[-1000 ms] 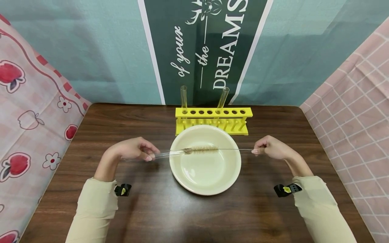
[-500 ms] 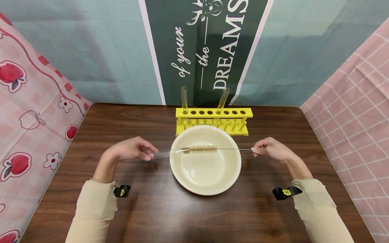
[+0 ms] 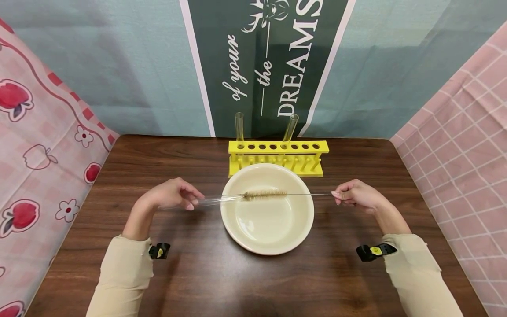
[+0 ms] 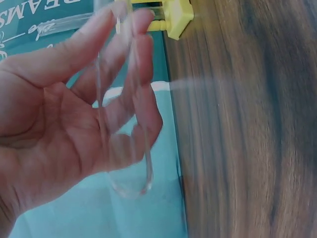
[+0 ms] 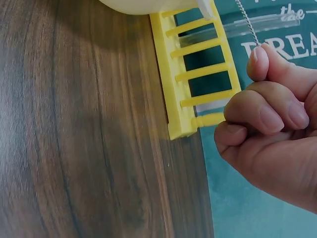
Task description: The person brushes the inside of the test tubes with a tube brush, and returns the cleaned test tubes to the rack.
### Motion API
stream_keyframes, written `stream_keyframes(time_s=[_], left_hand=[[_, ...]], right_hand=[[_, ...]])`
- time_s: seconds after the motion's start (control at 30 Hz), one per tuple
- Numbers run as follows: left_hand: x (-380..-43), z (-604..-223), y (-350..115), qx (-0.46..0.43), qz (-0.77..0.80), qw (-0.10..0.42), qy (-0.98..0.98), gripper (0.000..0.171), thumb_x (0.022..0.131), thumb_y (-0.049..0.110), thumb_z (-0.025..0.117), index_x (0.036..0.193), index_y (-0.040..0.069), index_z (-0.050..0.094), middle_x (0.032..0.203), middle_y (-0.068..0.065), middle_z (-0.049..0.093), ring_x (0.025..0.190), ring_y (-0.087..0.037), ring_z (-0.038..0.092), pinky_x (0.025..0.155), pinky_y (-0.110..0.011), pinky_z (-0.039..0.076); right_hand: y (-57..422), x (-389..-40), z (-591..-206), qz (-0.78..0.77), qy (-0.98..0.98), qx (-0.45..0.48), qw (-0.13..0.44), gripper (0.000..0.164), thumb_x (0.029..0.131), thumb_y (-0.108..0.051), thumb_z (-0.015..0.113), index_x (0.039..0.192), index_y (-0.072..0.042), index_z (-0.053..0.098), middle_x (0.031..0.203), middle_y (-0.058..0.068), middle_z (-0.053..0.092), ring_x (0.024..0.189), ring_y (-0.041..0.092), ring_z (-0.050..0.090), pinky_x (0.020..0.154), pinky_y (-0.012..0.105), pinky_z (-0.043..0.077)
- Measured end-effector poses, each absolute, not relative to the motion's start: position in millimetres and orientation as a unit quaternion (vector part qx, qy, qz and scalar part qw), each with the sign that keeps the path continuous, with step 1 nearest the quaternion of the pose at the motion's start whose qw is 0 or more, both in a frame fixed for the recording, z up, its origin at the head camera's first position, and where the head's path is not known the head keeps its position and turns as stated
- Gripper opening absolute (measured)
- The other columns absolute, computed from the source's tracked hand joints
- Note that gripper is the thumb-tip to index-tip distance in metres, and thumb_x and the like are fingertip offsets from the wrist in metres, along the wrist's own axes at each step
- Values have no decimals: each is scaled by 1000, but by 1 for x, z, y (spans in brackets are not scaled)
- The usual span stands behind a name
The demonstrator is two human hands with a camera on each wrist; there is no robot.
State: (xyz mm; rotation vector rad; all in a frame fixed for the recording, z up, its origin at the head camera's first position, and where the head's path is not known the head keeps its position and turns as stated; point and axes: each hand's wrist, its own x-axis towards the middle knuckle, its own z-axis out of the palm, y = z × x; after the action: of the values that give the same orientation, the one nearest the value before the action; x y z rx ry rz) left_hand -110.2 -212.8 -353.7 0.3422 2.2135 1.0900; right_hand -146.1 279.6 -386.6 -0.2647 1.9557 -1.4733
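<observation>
A clear glass test tube [image 3: 227, 199] is pinched between the thumb and fingers of my left hand [image 3: 174, 193]; its rounded end [image 4: 131, 191] hangs past the palm in the left wrist view. My right hand [image 3: 358, 193] pinches the twisted wire handle [image 3: 310, 194] of a test tube brush [image 3: 265, 194] between thumb and forefinger. The tan bristles lie level over a cream bowl [image 3: 267, 246], with the brush tip at the tube's mouth. In the right wrist view the wire [image 5: 246, 20] rises from my fingertips [image 5: 258, 59].
Behind the bowl stands a yellow test tube rack [image 3: 322, 147]. One test tube [image 3: 239, 127] is upright in it and another test tube [image 3: 291, 127] leans. Everything sits on a dark wooden table [image 3: 253, 286], with a printed cloth [image 3: 150, 66] hanging behind.
The brush has gone in towards the tube and then back out to the right, its bristles now almost wholly outside. My left hand has barely moved.
</observation>
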Motion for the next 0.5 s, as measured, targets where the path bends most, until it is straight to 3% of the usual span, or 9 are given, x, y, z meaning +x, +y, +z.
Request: stream_keyframes(time_s=[0.17, 0.5], left_hand=[[-107, -356, -220, 138, 414, 306, 846, 26, 78, -4, 67, 104, -4, 65, 93, -14, 66, 82, -19, 60, 73, -33, 50], [-107, -354, -215, 126, 393, 271, 870, 27, 77, -5, 66, 104, -3, 66, 92, -11, 66, 82, -19, 59, 72, -34, 49]], right_hand=[[287, -144, -389, -591, 724, -108, 340, 30, 94, -5, 47, 67, -4, 60, 55, -4, 39, 46, 18, 19, 47, 35, 15], [288, -146, -392, -598, 710, -124, 351, 29, 94, -5, 46, 69, -4, 60, 57, -4, 46, 46, 15, 23, 48, 35, 15]])
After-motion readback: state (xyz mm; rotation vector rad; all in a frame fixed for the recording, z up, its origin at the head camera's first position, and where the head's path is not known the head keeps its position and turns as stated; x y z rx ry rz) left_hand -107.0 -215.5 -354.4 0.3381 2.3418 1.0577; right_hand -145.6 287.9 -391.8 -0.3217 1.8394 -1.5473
